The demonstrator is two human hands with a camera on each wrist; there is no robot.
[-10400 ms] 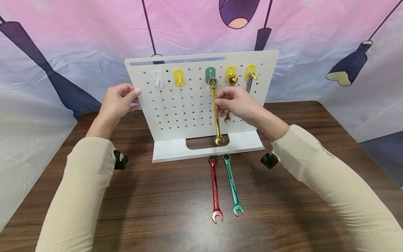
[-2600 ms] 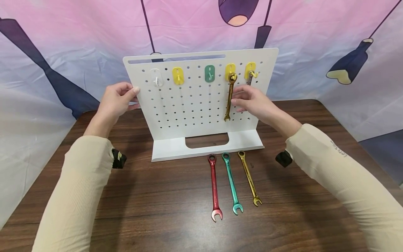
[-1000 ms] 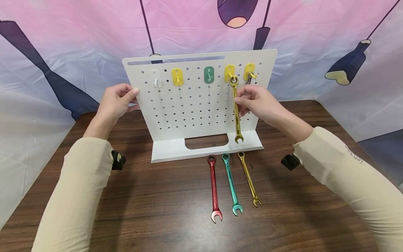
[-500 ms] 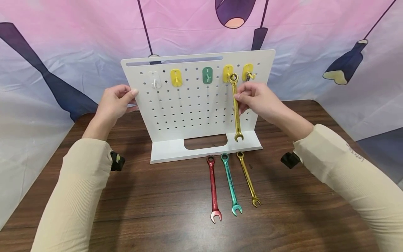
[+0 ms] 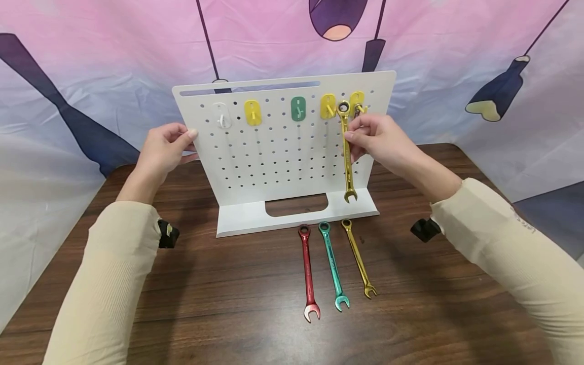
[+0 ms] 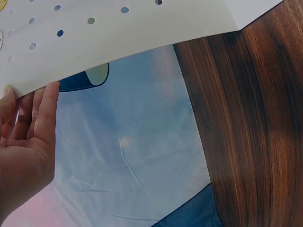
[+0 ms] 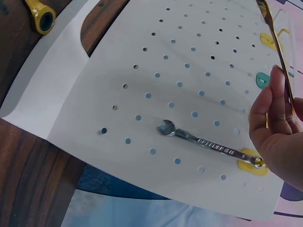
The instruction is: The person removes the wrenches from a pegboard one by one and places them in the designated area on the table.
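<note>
We see a dark wood table (image 5: 255,284) before a pink-and-blue cloth backdrop (image 5: 114,56). Our right hand (image 5: 378,139) pinches the gold wrench (image 5: 348,152) upright against the pegboard (image 5: 274,152) — our left hand (image 5: 161,149) grips the board's far edge

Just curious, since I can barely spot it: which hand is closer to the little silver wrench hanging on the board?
The right hand: it holds a gold wrench right beside the silver wrench. The left hand grips the pegboard at its far edge.
</note>
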